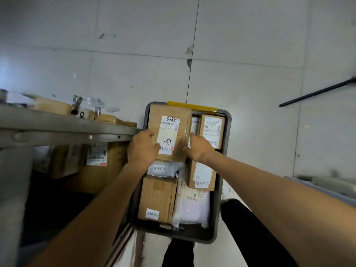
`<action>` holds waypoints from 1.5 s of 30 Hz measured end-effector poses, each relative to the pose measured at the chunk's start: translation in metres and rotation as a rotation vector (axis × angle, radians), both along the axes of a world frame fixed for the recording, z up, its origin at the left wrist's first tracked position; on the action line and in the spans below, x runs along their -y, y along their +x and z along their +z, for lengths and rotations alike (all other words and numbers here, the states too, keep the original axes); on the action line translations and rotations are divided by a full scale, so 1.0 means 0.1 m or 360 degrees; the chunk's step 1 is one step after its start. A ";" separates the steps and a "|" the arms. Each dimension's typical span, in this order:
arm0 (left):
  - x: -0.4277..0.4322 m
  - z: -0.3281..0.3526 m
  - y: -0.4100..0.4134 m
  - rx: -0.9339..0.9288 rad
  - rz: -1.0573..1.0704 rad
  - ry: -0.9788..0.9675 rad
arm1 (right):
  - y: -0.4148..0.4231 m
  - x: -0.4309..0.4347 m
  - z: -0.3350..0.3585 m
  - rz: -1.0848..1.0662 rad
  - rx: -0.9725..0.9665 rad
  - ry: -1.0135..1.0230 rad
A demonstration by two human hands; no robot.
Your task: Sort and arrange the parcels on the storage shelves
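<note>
While both arms reach down, my left hand [143, 149] and right hand [198, 149] curl their fingers [151, 133] round the sides of a brown parcel [169, 132], held between them above the grey bin [221, 170], with the shelf [67, 130] at their left.

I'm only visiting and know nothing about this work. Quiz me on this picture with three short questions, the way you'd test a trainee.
1. True or false: the left hand and the right hand both grip the same cardboard box.
2. Where do the other parcels lie? A) in a dark grey bin on the floor; B) on a conveyor belt; C) in a red sack.
3. Fill in: the metal shelf is on the person's ____ side.
Key: 1 true; 2 A; 3 left.
</note>
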State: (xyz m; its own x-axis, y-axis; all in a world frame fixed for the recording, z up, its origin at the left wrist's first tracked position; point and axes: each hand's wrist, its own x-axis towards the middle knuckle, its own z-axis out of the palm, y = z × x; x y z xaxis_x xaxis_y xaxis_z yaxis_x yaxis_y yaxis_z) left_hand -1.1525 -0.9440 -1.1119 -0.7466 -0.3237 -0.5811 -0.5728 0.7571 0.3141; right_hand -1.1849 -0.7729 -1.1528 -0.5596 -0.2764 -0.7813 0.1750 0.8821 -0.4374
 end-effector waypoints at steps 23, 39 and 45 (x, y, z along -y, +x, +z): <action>-0.83 4.34 -0.19 -0.0174 -0.0239 -0.0062 | -0.60 -0.74 4.89 0.0838 -0.0663 0.0184; -1.07 6.44 1.58 -0.0652 -0.0542 -0.0357 | 1.30 -1.18 7.02 0.0827 -0.1241 0.0116; -1.07 6.88 2.47 -0.0710 -0.0382 -0.0358 | 1.83 -1.25 7.39 0.1059 -0.1333 -0.0048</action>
